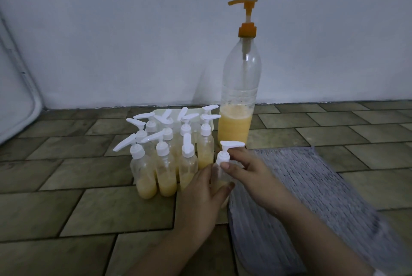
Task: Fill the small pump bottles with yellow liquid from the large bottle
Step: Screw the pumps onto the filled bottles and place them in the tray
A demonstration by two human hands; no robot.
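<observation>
we've got our left hand [201, 195] wrapped round the small clear pump bottle [219, 177] on the tiled floor, right hand [247, 171] pinching its white collar, probably screwing it tight before rejoining the filled cluster [165, 155] beside the tall orange-pump bottle [239, 88].

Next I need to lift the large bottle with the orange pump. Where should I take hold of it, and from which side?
Grip the large bottle around its clear straight body just above the yellow liquid, coming from its right, over the grey mat. The small pump bottles crowd its left. Its orange pump is raised on a thin stem, probably a poor handle.
</observation>
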